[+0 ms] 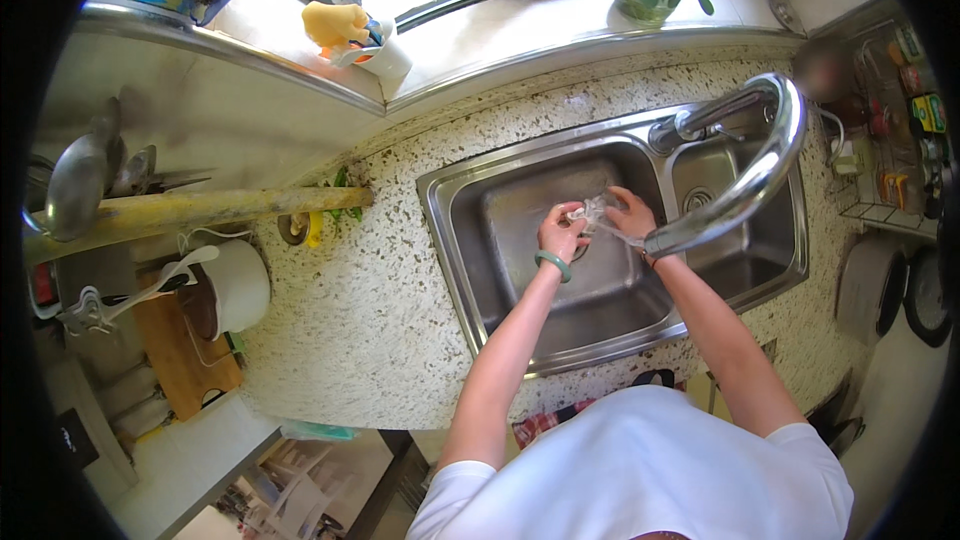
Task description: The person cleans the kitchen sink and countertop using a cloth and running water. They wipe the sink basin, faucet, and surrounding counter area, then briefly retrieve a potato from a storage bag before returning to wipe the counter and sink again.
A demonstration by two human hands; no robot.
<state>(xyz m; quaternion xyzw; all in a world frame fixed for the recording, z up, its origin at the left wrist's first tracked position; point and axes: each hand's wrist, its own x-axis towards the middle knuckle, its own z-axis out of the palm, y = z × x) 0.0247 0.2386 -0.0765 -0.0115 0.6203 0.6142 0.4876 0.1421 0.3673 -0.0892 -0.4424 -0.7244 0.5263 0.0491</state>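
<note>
Center frame, over large steel sink basin (515,205): my left hand (560,233), half-curled, grips small translucent item (594,211); my right hand (634,214), part-open, meets it, hold unclear. Rinsing under gooseneck faucet (787,145), I judge; next move calls for steady grip, careful turning.

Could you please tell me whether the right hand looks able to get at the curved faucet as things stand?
Probably yes: the right hand is near the curved faucet, with nothing visible blocking the way, though it seems occupied with the small whitish item.
</note>
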